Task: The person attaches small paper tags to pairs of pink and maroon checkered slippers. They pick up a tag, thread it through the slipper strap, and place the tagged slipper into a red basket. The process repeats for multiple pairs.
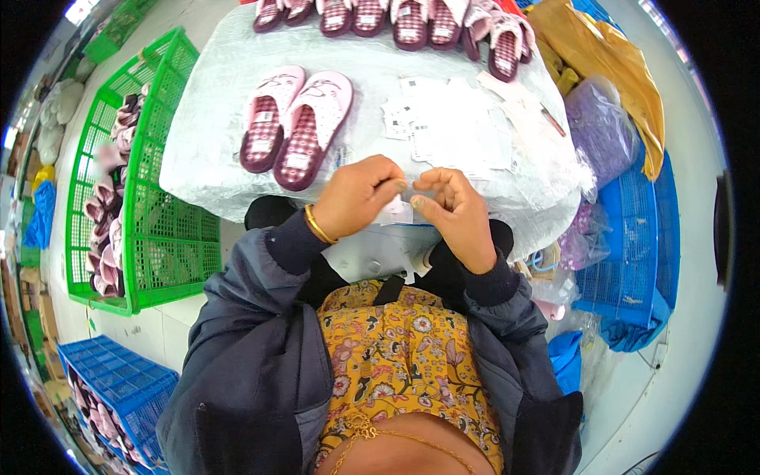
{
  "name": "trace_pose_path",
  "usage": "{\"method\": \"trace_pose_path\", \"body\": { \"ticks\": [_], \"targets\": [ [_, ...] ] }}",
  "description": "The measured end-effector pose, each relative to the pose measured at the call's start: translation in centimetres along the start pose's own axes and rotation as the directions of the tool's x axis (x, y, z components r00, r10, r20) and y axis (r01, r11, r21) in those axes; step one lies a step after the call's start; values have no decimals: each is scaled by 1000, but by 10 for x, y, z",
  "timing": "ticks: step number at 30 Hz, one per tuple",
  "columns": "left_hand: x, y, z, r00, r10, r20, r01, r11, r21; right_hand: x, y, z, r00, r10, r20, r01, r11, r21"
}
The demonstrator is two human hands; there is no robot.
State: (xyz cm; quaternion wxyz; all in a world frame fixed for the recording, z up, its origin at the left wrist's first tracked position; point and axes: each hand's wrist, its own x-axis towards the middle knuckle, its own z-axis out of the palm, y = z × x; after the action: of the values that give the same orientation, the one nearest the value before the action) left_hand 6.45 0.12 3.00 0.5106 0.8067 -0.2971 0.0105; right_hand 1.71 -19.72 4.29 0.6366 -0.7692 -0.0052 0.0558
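Over the table's near edge, my left hand (pixel 360 194) is closed, thumb and forefinger pinched at a small white tag (pixel 397 210) that hangs just below the fingertips. Close by on the right, my right hand (pixel 457 212) has its fingers curled and thumb drawn in; whatever thin thing it pinches is too small to make out. Ahead of my left hand lies a pair of pink slippers, the left slipper (pixel 264 131) and the right slipper (pixel 305 142), with checked insoles and dark maroon edges. Loose white labels (pixel 447 131) are spread beyond my right hand.
The table (pixel 206 119) is wrapped in clear plastic. More slippers (pixel 368 16) line its far edge. A dark pen-like tool (pixel 552 122) lies at the right. Green crates (pixel 170 214) and a blue crate (pixel 127 372) with slippers stand left; a blue crate (pixel 621 245) stands right.
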Motion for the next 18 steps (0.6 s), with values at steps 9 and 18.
{"method": "trace_pose_path", "body": {
  "ticks": [9,18],
  "targets": [
    [-11,-23,-72,966,229,-119,-186,938,291,5,1,25,976,82,200,-106,988,113],
    [25,-109,-179,840,348,416,-511,248,823,3,0,46,957,53,286,-104,981,163]
  ]
}}
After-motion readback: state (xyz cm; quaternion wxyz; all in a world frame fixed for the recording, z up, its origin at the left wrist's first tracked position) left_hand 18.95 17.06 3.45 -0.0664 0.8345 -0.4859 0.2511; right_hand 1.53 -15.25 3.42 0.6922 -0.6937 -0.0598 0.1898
